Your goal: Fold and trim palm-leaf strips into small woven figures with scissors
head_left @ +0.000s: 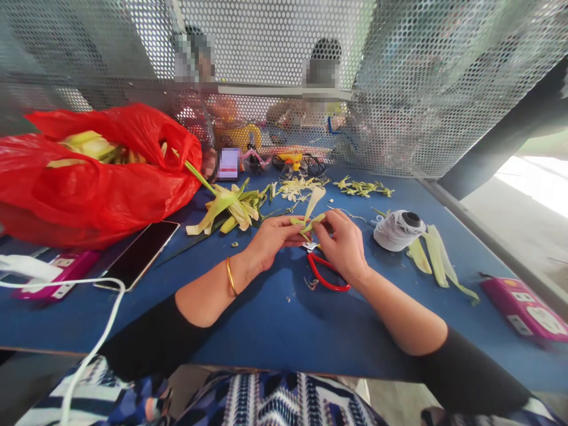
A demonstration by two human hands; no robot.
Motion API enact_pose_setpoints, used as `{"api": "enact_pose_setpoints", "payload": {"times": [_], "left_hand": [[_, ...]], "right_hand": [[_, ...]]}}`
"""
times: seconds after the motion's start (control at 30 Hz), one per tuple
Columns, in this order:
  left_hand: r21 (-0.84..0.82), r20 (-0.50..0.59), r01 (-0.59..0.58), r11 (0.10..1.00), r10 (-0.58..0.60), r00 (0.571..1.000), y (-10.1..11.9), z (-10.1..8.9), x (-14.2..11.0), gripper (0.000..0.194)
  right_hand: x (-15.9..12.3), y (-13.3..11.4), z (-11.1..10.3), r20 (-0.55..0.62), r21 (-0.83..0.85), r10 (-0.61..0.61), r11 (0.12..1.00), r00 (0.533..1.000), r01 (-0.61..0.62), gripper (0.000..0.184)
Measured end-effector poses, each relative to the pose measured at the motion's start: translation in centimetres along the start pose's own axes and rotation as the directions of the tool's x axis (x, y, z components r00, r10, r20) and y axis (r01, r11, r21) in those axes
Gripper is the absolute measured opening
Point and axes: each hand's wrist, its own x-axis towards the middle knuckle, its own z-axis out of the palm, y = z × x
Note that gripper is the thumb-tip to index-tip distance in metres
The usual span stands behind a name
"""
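My left hand (277, 238) is closed, its fingers pinching a pale green piece of corn husk (315, 200). From the other side my right hand (344, 244) grips the same husk between thumb and fingers; part of the husk stands up above the hands. Under the hands lie scissors with red handles (323, 278), blades partly hidden. To the right of my right hand stands a cone of white thread (394, 231). Loose husk strips (437, 257) lie beyond it. A bunch of husks (231, 207) rests left of the hands.
A red plastic bag (146, 160) holding husks fills the left, beside a dark phone (141, 254) and a white cable (113, 319). Small husk pieces (299, 188) and knotted green husks (364, 188) lie at the back, before a perforated metal screen (266, 53). A magenta box (526, 305) is at right.
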Motion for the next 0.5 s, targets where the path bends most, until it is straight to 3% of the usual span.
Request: {"api": "enact_pose_setpoints", "payload": {"times": [0.07, 0.13, 0.33, 0.43, 0.5], "left_hand": [[0.030, 0.015, -0.028, 0.999, 0.028, 0.999, 0.0, 0.0, -0.1, 0.015], [0.053, 0.023, -0.056, 0.997, 0.055, 0.998, -0.1, 0.1, -0.1, 0.017], [0.094, -0.107, -0.070, 0.993, 0.080, 0.991, -0.5, 0.5, -0.1, 0.027], [0.066, -0.179, -0.026, 0.997, 0.038, 0.983, -0.6, 0.4, 0.1, 0.015], [0.044, -0.204, -0.014, 0.999, 0.023, 0.979, -0.6, 0.3, 0.3, 0.007]], "right_hand": [[0.3, -0.2, -0.2, 0.116, 0.066, 0.172, 0.981, 0.978, -0.180, 0.020], [0.4, -0.4, -0.2, 0.165, 0.093, 0.249, 0.959, 0.954, -0.267, 0.021], [0.0, 0.0, 0.9, 0.152, 0.149, 0.274, 0.943, 0.949, -0.297, 0.026], [-0.1, 0.1, 0.9, 0.047, 0.049, 0.190, 0.980, 0.981, -0.192, 0.022], [-0.5, -0.5, 0.3, -0.108, -0.090, -0.001, 0.996, 0.994, -0.008, 0.016]]}}
